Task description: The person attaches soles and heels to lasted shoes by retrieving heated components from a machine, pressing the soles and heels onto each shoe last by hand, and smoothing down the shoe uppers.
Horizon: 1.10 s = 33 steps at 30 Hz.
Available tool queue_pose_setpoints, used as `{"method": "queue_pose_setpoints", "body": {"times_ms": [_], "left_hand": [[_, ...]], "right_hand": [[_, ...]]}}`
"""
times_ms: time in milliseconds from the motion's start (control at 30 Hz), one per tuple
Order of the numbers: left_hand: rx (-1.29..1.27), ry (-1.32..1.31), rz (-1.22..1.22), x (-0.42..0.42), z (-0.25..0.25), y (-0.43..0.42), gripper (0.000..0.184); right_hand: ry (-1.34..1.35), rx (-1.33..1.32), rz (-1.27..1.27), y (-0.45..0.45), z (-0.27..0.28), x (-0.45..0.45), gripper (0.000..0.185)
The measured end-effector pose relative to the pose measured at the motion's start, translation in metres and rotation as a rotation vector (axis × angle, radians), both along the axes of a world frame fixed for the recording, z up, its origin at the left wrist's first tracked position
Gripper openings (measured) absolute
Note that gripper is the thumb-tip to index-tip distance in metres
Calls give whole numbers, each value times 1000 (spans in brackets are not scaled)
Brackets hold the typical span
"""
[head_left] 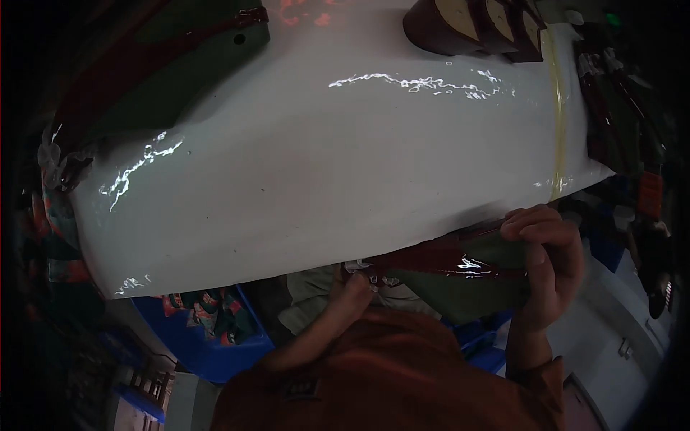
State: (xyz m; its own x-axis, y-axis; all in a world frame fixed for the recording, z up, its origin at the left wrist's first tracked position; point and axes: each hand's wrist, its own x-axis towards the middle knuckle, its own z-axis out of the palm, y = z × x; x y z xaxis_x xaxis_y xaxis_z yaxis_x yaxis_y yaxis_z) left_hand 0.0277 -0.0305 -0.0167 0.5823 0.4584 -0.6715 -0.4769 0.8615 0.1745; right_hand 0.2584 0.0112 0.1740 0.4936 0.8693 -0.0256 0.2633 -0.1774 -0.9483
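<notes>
Low in the head view, a flat green piece with a glossy dark red band (460, 276) lies across my lap, below the table's near edge. My left hand (355, 296) is closed around its left end, where small clear plastic bits show. At its right end is my right hand (552, 251), fingers bent over the upper edge and thumb close beneath them. The fingertips meet the dark red strip there. Part of the piece is hidden behind the right hand.
A white glossy-topped table (287, 179) spans the view. A similar green and dark red piece (180, 65) lies at its far left. Dark red curved blocks with tan faces (460, 25) stand at the back. A blue bin (215, 352) with patterned items sits below left.
</notes>
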Motion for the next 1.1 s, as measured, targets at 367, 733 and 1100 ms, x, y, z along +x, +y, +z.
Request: {"method": "queue_pose_setpoints", "body": {"times_ms": [367,733,1100], "left_hand": [[195,15,-54,-6,-4,46,52],[499,-77,291,-70,68,68,60],[1592,631,-954,-69,79,28,86]], "right_hand": [[-277,35,120,-21,-40,-18,23],[165,345,231,-65,-91,-34,68],[-453,-69,658,-129,-123,-41,65]]}}
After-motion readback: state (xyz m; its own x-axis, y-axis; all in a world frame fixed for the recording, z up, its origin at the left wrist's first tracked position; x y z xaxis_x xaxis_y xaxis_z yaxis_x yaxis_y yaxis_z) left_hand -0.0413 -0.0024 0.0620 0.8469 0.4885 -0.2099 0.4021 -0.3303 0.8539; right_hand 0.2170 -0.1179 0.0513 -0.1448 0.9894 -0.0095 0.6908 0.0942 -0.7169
